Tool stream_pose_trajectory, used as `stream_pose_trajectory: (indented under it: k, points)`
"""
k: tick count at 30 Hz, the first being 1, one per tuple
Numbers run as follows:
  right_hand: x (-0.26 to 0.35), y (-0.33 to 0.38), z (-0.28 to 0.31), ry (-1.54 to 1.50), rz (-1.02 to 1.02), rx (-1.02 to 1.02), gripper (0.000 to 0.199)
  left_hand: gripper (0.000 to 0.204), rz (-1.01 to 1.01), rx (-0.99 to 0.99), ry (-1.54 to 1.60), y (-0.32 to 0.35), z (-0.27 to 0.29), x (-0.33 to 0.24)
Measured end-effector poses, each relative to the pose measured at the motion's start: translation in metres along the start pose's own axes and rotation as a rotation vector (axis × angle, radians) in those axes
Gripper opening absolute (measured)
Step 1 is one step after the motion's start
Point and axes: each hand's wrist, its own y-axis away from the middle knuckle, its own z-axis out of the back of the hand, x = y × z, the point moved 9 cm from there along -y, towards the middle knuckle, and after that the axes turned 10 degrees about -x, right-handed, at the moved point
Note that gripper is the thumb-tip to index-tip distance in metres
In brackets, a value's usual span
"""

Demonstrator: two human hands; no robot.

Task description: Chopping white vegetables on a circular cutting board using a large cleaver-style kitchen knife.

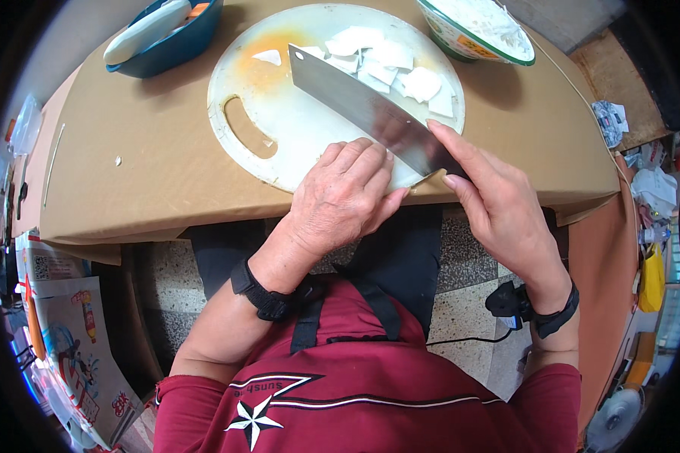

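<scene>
My right hand (499,200) grips a wide-bladed cleaver (374,113) at its handle end, with a finger along the blade. The blade slants across a round white cutting board (310,121), its tip toward the far left. Close to the blade on the near side, my left hand (344,189) is curled over a white vegetable piece (384,175), mostly hidden by the fingers. Beyond the cleaver lie several flat white slices (378,59), looking like radish. A small white scrap (267,57) sits apart on an orange-stained part of the board.
A dark blue bowl (193,47) at the far left holds a long white radish (147,32) and an orange piece. At the far right stands a patterned bowl (461,47) heaped with white shreds (487,23). Brown covering drapes the table (128,181); printed bags (91,340) hang at left.
</scene>
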Motion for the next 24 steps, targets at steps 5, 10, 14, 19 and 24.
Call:
stream_pose_trajectory:
  k: [5,10,14,19,24]
  points:
    - [0.008,0.003,0.006,0.004,0.099,-0.100,0.055,0.037,-0.004,-0.003,0.000,0.000,0.000,-0.001]
    - [0.008,0.003,0.006,0.026,0.089,-0.080,0.055,0.037,-0.006,-0.011,-0.001,0.000,0.001,-0.001]
    - [0.009,0.000,0.005,0.021,0.126,-0.100,0.054,0.037,0.001,0.000,0.002,0.000,0.001,-0.001]
    - [0.007,-0.009,-0.004,0.082,0.048,-0.032,0.051,0.037,0.007,0.005,0.000,0.000,0.000,-0.001]
    - [0.000,-0.027,-0.021,0.115,0.026,-0.035,0.050,0.036,-0.005,-0.005,-0.002,0.000,0.000,-0.002]
